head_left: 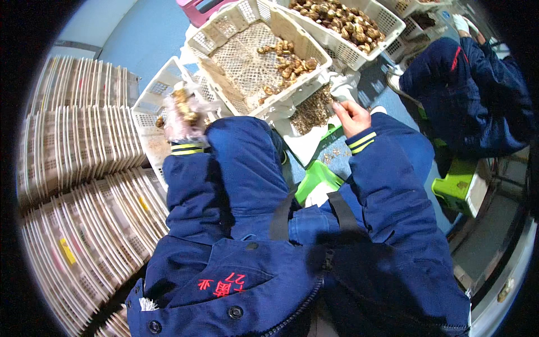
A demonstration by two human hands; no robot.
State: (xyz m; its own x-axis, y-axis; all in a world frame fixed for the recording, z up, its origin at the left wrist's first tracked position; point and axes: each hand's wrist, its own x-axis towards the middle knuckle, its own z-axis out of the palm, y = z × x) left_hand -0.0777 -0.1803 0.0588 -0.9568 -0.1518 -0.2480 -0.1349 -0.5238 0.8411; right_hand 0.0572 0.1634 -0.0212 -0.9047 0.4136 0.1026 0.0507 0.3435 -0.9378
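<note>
My left hand (186, 124), in a thin clear plastic glove, is closed around a clump of brown mushrooms (182, 102). It is slightly blurred, above a white plastic crate (147, 126) with a few brown pieces in it. My right hand (355, 119) is bare, its thumb and fingers pinched together; what they hold, if anything, is too small to make out. Just left of it lies a heap of dark brown crumbs (312, 111) in a white-lined container. Ahead, a tilted white basket (233, 53) has several brown mushroom clumps (292, 66) along its right side.
A crate heaped with brown mushrooms (348, 25) stands at the far right. White crates (78, 146) are stacked along my left. A person in dark blue (466, 95) sits to the right, near a green stool (457, 185). A pink stool (199, 11) is at the back.
</note>
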